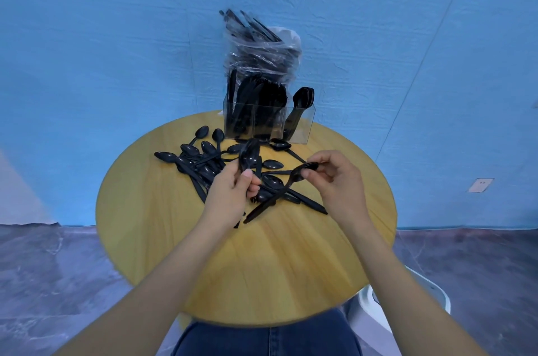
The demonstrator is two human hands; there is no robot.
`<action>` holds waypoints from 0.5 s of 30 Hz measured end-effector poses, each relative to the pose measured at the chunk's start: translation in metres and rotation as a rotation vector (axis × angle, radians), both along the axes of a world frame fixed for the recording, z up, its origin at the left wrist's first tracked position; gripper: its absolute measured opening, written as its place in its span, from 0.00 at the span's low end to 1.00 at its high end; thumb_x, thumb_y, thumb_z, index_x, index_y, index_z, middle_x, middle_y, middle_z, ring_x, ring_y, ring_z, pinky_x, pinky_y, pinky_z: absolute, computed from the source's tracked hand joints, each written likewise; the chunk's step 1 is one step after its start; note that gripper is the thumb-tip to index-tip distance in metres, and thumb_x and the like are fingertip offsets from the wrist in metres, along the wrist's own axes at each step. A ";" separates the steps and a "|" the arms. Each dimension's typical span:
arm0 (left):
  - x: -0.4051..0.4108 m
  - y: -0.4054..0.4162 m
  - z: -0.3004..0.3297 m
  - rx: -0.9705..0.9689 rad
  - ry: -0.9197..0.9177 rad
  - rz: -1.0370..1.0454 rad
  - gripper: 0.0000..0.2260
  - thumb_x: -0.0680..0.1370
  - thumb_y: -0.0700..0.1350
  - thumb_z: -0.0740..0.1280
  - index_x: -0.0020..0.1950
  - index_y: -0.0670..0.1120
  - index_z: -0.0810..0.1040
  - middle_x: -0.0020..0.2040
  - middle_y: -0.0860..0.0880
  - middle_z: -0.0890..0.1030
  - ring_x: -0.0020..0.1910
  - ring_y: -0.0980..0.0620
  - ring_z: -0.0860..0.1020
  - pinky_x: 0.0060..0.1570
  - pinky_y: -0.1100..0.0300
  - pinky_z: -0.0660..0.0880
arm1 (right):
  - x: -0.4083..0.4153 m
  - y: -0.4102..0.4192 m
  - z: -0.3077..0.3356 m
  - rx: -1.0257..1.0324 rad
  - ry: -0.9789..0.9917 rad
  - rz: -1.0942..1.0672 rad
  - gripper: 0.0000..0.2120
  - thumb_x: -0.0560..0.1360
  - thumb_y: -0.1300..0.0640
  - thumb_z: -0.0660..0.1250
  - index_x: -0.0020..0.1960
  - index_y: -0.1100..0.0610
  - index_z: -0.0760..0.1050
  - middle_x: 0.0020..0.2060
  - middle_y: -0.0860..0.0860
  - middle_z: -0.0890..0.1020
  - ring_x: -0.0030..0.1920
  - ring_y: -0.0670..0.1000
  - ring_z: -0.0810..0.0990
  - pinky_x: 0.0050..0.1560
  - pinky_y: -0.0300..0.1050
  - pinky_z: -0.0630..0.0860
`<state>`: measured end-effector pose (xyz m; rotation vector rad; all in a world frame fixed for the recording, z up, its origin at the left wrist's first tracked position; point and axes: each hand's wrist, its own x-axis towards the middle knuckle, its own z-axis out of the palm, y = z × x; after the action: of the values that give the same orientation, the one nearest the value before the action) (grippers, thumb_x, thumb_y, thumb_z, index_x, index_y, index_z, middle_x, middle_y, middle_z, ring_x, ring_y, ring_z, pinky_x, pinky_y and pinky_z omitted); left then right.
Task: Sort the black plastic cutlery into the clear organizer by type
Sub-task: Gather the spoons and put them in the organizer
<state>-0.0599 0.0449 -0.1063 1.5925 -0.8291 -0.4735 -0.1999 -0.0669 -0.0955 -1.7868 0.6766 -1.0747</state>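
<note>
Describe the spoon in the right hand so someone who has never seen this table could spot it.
Start at the round wooden table with the clear organizer at its far edge. Nearer than that lies a pile of loose cutlery. The spoon slants above the pile's right side, its bowl end pinched by the right hand, its handle pointing down-left.

Our round wooden table carries loose black spoons at centre-left and our clear organizer at its far edge.

Black spoons lie scattered before the upright, part-filled clear organizer.
</note>
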 end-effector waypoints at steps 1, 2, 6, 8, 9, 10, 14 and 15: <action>-0.002 0.001 0.002 0.028 -0.019 -0.033 0.08 0.82 0.41 0.56 0.52 0.45 0.74 0.42 0.51 0.79 0.42 0.56 0.78 0.40 0.70 0.75 | 0.004 0.003 0.002 -0.009 -0.015 0.022 0.10 0.71 0.67 0.71 0.44 0.55 0.75 0.44 0.56 0.82 0.43 0.48 0.81 0.46 0.34 0.75; -0.004 0.003 0.003 0.061 -0.023 -0.073 0.08 0.82 0.41 0.56 0.53 0.46 0.75 0.43 0.51 0.80 0.43 0.56 0.79 0.41 0.70 0.75 | 0.008 0.005 0.005 -0.023 -0.031 0.034 0.10 0.70 0.68 0.72 0.43 0.54 0.76 0.45 0.57 0.81 0.44 0.50 0.82 0.47 0.36 0.76; -0.017 0.013 0.008 0.053 0.221 -0.258 0.10 0.82 0.41 0.56 0.54 0.49 0.76 0.47 0.48 0.82 0.45 0.53 0.83 0.44 0.60 0.80 | 0.020 0.011 0.009 -0.014 -0.096 0.041 0.14 0.71 0.68 0.71 0.41 0.49 0.78 0.45 0.57 0.81 0.45 0.55 0.82 0.50 0.47 0.79; -0.020 0.016 0.009 0.024 0.302 -0.292 0.10 0.83 0.42 0.56 0.56 0.48 0.76 0.45 0.48 0.82 0.43 0.53 0.83 0.46 0.56 0.80 | 0.026 0.016 0.008 0.005 -0.131 0.023 0.14 0.71 0.68 0.71 0.42 0.48 0.79 0.46 0.56 0.81 0.44 0.54 0.82 0.49 0.46 0.78; -0.021 0.018 0.010 0.011 0.320 -0.302 0.10 0.83 0.42 0.56 0.57 0.48 0.76 0.45 0.49 0.82 0.42 0.54 0.83 0.47 0.55 0.79 | 0.028 0.019 0.007 0.013 -0.147 -0.001 0.14 0.71 0.67 0.71 0.43 0.48 0.80 0.46 0.54 0.80 0.44 0.50 0.82 0.48 0.43 0.78; -0.022 0.018 0.010 -0.001 0.335 -0.311 0.10 0.83 0.43 0.56 0.58 0.48 0.76 0.44 0.50 0.82 0.41 0.54 0.82 0.47 0.54 0.79 | 0.030 0.022 0.005 0.021 -0.160 -0.035 0.13 0.71 0.67 0.71 0.43 0.48 0.80 0.46 0.52 0.80 0.42 0.45 0.80 0.47 0.39 0.76; -0.026 0.020 0.010 -0.067 0.392 -0.346 0.11 0.82 0.42 0.56 0.60 0.47 0.76 0.40 0.52 0.82 0.38 0.55 0.80 0.41 0.58 0.78 | 0.036 0.030 -0.004 0.134 -0.188 -0.090 0.14 0.73 0.65 0.70 0.48 0.45 0.81 0.46 0.52 0.79 0.40 0.45 0.75 0.48 0.42 0.75; -0.027 0.020 0.011 -0.087 0.400 -0.342 0.11 0.82 0.41 0.56 0.59 0.47 0.76 0.39 0.52 0.82 0.36 0.55 0.79 0.39 0.60 0.77 | 0.038 0.032 -0.007 0.169 -0.190 -0.068 0.15 0.73 0.66 0.69 0.51 0.46 0.81 0.45 0.52 0.80 0.40 0.49 0.75 0.47 0.47 0.75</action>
<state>-0.0867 0.0647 -0.0958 1.2203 -0.8000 -0.9536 -0.1617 -0.0346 -0.1025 -1.5053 0.6937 -1.1800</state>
